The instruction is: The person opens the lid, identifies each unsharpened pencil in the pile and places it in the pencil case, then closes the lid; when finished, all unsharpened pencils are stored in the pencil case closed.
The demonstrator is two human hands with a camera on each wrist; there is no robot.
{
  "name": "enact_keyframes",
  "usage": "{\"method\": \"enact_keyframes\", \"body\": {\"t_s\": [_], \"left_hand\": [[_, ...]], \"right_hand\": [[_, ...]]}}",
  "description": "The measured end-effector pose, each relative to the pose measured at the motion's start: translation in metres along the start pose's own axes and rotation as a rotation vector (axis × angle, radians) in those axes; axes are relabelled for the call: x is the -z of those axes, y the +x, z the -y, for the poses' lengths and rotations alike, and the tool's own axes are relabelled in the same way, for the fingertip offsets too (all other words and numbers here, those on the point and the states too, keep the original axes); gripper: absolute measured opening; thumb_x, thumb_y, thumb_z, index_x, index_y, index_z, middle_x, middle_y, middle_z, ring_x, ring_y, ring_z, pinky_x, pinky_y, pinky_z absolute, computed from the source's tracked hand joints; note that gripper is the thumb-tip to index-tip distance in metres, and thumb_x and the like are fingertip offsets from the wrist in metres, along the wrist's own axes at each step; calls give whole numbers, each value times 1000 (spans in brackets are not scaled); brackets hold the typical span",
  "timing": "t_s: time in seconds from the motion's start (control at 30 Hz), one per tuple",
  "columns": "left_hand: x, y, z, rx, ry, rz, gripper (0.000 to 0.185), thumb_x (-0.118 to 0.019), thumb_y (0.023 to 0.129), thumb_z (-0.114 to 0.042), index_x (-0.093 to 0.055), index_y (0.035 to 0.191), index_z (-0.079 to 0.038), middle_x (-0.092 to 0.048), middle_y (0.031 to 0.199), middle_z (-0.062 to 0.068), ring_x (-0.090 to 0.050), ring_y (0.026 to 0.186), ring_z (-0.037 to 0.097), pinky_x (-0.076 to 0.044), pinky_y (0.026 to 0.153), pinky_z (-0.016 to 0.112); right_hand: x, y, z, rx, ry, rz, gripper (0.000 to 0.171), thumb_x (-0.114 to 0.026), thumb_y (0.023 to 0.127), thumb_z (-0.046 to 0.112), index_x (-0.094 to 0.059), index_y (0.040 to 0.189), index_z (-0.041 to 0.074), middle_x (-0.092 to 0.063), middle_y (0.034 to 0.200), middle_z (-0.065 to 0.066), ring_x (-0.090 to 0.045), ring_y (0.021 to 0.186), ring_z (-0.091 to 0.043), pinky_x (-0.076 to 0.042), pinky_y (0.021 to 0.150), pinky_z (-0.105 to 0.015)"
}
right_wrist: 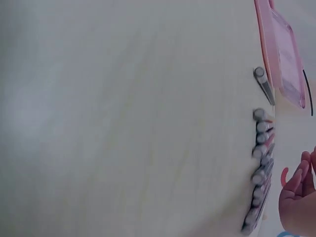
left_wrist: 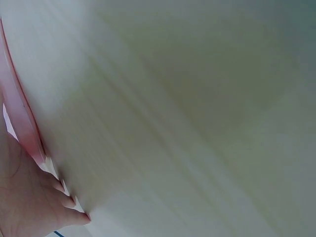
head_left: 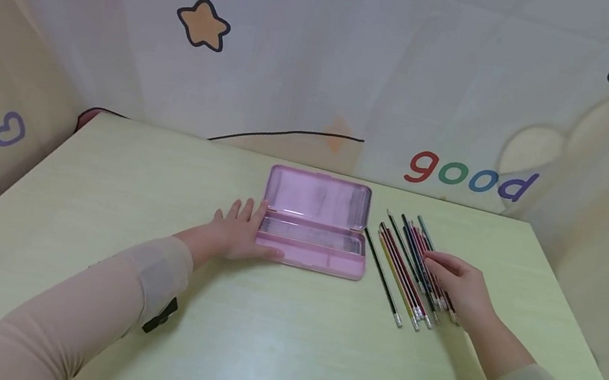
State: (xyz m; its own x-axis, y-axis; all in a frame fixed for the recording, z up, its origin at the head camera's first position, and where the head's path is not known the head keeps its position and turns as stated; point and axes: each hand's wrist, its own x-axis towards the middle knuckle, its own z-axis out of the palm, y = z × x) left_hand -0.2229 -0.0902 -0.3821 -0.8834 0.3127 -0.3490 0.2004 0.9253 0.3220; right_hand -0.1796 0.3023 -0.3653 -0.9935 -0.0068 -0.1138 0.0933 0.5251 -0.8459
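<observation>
A pink pencil case (head_left: 306, 269) lies with its lid (head_left: 318, 193) raised, its compartments facing up. My left hand (head_left: 235, 235) rests at the case's left side, fingers spread, thumb along the front left corner. In the left wrist view the same hand (left_wrist: 29, 197) touches the case's pink edge (left_wrist: 22, 108). My right hand (head_left: 461, 289) is over a group of pencils (head_left: 410, 271) on the right, thumb and fingertips close together. In the right wrist view this hand (right_wrist: 298, 197) appears beyond the pencil ends (right_wrist: 260, 153); whether its fingertips pinch a pencil is hidden.
One dark pencil (head_left: 384, 277) lies apart from the group, against the case's right side. Everything stands on a pale table (head_left: 258, 341) whose back edge meets a printed cloth (head_left: 298, 71). Small black devices are strapped at both wrists.
</observation>
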Motion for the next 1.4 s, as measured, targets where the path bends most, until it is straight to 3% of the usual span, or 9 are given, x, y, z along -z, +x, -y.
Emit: {"method": "enact_keyframes", "body": {"t_s": [0.27, 0.4, 0.53, 0.63, 0.77, 0.87, 1.0, 1.23, 1.4], "left_hand": [[1, -2, 0, -3, -1, -6, 114, -42, 75, -80, 9, 149, -10, 5, 153, 21, 8, 138, 41, -3, 106, 62], [1, -1, 0, -10, -3, -3, 115, -42, 74, -80, 10, 149, -10, 6, 153, 21, 8, 138, 42, -2, 105, 63], [0, 0, 1, -12, 0, -13, 115, -41, 74, -81, 10, 149, -10, 6, 153, 21, 8, 138, 42, -2, 105, 63], [-1, 1, 1, -10, 10, -23, 115, -41, 74, -81, 10, 149, -10, 4, 153, 21, 7, 138, 42, -3, 105, 63], [-3, 1, 1, -14, 5, -24, 116, -41, 74, -81, 12, 148, -10, 5, 153, 21, 7, 138, 41, -2, 105, 63], [-4, 2, 1, -12, 0, -31, 118, -41, 73, -82, 14, 148, -10, 5, 153, 21, 7, 138, 41, -2, 105, 63], [-5, 2, 2, -8, 0, -35, 119, -41, 72, -83, 15, 147, -8, 4, 154, 21, 7, 139, 41, -3, 106, 62], [-5, 3, 2, -12, 0, -36, 118, -41, 74, -81, 14, 147, -5, 4, 153, 21, 7, 138, 41, -3, 105, 63], [-6, 4, 4, -6, 8, -28, 120, -41, 73, -82, 13, 147, -5, 4, 153, 21, 7, 138, 41, -4, 105, 63]], "right_hand": [[19, -10, -25, -14, 101, -96, 57, -59, 91, 38, -52, 130, -2, -57, 98, 27, -51, 91, 10, -45, 77, -11], [27, -16, -35, -19, 121, -129, 47, -62, 90, 34, -59, 123, 1, -59, 91, 29, -55, 86, 10, -46, 73, -11], [32, -21, -44, -53, 26, -151, 53, -60, 90, 37, -56, 126, -1, -57, 91, 31, -51, 85, 8, -45, 71, -10], [34, -24, -49, -78, -65, -153, 58, -58, 91, 40, -52, 128, -4, -60, 98, 23, -49, 92, 5, -42, 73, -9], [33, -28, -53, -62, -178, -145, 53, -55, 94, 35, -52, 128, -5, -63, 117, -8, -49, 100, 0, -38, 75, -6], [29, -31, -56, -19, -212, -143, 48, -56, 94, 29, -53, 127, -6, -57, 122, -23, -48, 93, 8, -38, 75, -5], [24, -33, -58, 3, -240, -149, 44, -57, 94, 24, -52, 127, -6, -57, 120, -25, -44, 86, 14, -37, 74, -4], [17, -31, -58, -35, -245, -191, 49, -57, 93, 29, -51, 129, -3, -56, 121, -24, -53, 106, -27, -37, 74, -6], [12, -29, -57, -43, -254, -221, 48, -59, 93, 28, -52, 127, -5, -56, 121, -26, -51, 109, -34, -41, 89, -30]]}}
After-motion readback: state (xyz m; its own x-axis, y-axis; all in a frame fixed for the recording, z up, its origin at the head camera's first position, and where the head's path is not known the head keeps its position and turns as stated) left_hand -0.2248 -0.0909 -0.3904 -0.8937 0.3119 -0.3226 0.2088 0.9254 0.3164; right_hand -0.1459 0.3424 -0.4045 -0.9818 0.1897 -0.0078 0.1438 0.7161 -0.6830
